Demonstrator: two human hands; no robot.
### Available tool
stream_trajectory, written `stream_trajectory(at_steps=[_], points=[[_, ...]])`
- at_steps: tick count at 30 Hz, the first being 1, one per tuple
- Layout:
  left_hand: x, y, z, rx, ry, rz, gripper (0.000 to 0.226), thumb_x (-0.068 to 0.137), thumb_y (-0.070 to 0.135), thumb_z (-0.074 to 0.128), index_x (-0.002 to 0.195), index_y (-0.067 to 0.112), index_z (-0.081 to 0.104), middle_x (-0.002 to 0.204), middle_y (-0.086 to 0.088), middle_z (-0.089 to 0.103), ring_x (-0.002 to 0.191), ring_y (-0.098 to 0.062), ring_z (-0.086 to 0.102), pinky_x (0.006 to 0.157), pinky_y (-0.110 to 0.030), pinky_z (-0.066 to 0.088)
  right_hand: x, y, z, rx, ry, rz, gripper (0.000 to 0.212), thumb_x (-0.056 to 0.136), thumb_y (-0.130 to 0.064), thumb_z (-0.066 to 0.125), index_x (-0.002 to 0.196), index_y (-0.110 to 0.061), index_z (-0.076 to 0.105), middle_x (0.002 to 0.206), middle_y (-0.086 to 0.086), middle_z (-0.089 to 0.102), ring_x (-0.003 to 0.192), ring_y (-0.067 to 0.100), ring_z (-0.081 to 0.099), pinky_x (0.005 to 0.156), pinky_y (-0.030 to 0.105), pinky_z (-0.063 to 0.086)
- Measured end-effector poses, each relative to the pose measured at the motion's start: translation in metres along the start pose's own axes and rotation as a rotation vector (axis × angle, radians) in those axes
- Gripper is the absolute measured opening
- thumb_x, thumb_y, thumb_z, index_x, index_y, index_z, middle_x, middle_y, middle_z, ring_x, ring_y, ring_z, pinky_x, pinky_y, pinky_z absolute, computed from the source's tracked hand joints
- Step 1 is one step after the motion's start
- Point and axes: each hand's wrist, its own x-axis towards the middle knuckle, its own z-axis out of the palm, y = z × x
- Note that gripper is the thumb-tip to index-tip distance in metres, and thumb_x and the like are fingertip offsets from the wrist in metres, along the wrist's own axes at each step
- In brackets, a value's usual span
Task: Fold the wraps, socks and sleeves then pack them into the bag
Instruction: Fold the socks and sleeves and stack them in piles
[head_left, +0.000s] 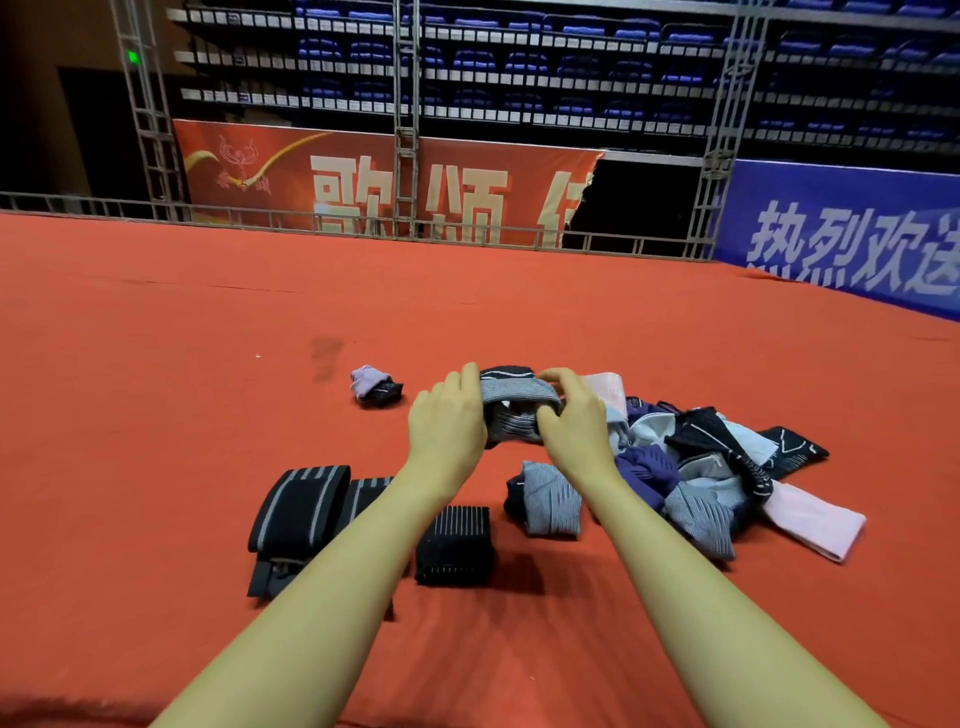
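Observation:
Both hands hold a grey-and-navy striped sock (514, 408) above the red floor. My left hand (449, 421) grips its left end, and my right hand (569, 415) curls round its right end. A folded grey striped sock (548, 499) lies just below them. To the right sprawls a loose pile of socks and sleeves (696, 452), with a pink sleeve (810, 519) at its edge. Two black wraps with grey stripes (298, 506) and a folded black ribbed wrap (454, 543) lie at the lower left. No bag is in view.
A small rolled lilac-and-black sock (374, 387) sits alone to the left of my hands. The red carpet (156, 364) stretches far on all sides. A metal railing (363, 223) and banners close off the far edge.

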Motion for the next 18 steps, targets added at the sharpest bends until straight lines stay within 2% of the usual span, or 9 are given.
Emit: stream_trajectory(at_steps=[3, 5, 8, 10, 12, 14, 15, 18], points=[[0.005, -0.004, -0.007, -0.024, 0.018, -0.009, 0.036, 0.045, -0.004, 0.077, 0.073, 0.007, 0.058, 0.055, -0.007, 0.057, 0.04, -0.028, 0.053, 0.038, -0.024, 0.033, -0.002, -0.007, -0.008, 0.513, -0.172, 0.123, 0.033, 0.084, 0.007, 0.049, 0.11, -0.012, 0.059, 0.1, 0.004, 0.064, 0.083, 0.01, 0.062, 0.066, 0.017, 0.05], [0.008, -0.008, -0.009, -0.024, 0.031, -0.008, 0.039, 0.042, 0.0, 0.083, 0.07, 0.007, 0.058, 0.051, -0.005, 0.056, 0.035, -0.025, 0.051, 0.038, -0.02, 0.028, -0.002, -0.009, -0.013, 0.724, -0.296, 0.168, 0.031, 0.08, -0.007, 0.06, 0.11, -0.013, 0.059, 0.098, 0.003, 0.066, 0.077, 0.008, 0.063, 0.062, 0.019, 0.05], [0.01, -0.011, -0.01, 0.042, 0.036, -0.027, 0.04, 0.04, 0.005, 0.087, 0.068, 0.008, 0.059, 0.044, -0.002, 0.055, 0.03, -0.022, 0.047, 0.041, -0.017, 0.021, 0.0, -0.009, -0.017, 0.86, -0.394, 0.227, 0.034, 0.072, -0.018, 0.061, 0.105, -0.014, 0.063, 0.096, 0.005, 0.066, 0.081, 0.017, 0.062, 0.07, 0.029, 0.047], [0.011, -0.012, -0.013, 0.118, 0.038, -0.062, 0.034, 0.049, 0.007, 0.083, 0.075, 0.007, 0.061, 0.047, -0.004, 0.059, 0.034, -0.023, 0.052, 0.041, -0.02, 0.026, 0.0, -0.01, -0.018, 0.856, -0.437, 0.253, 0.033, 0.071, -0.018, 0.064, 0.103, -0.013, 0.064, 0.093, 0.006, 0.067, 0.08, 0.02, 0.06, 0.07, 0.032, 0.044], [0.012, -0.012, -0.017, 0.09, -0.029, -0.069, 0.025, 0.075, 0.007, 0.064, 0.1, 0.003, 0.058, 0.073, -0.012, 0.069, 0.059, -0.03, 0.063, 0.055, -0.031, 0.039, -0.003, -0.012, -0.019, 0.772, -0.461, 0.227, 0.031, 0.067, -0.016, 0.069, 0.099, -0.013, 0.065, 0.085, 0.002, 0.068, 0.076, 0.018, 0.06, 0.07, 0.029, 0.044], [0.012, -0.01, -0.018, 0.04, -0.103, -0.064, 0.031, 0.09, 0.01, 0.043, 0.12, 0.006, 0.046, 0.1, -0.013, 0.068, 0.085, -0.035, 0.063, 0.073, -0.037, 0.037, -0.005, -0.011, -0.019, 0.674, -0.467, 0.19, 0.03, 0.067, -0.012, 0.074, 0.095, -0.014, 0.066, 0.082, 0.003, 0.067, 0.073, 0.017, 0.058, 0.071, 0.027, 0.046], [0.012, -0.011, -0.018, 0.015, -0.12, -0.06, 0.032, 0.091, 0.012, 0.04, 0.123, 0.008, 0.043, 0.105, -0.012, 0.066, 0.091, -0.035, 0.061, 0.075, -0.037, 0.034, -0.006, -0.011, -0.02, 0.625, -0.463, 0.178, 0.028, 0.069, -0.007, 0.076, 0.094, -0.014, 0.065, 0.084, 0.006, 0.065, 0.074, 0.017, 0.058, 0.073, 0.028, 0.047], [0.008, -0.01, -0.024, -0.078, -0.126, -0.039, 0.032, 0.088, 0.01, 0.042, 0.121, 0.009, 0.044, 0.106, -0.012, 0.066, 0.092, -0.036, 0.058, 0.07, -0.037, 0.027, -0.007, -0.01, -0.022, 0.454, -0.432, 0.174, 0.024, 0.077, 0.003, 0.072, 0.086, -0.017, 0.063, 0.083, 0.009, 0.059, 0.077, 0.017, 0.055, 0.08, 0.034, 0.047]])
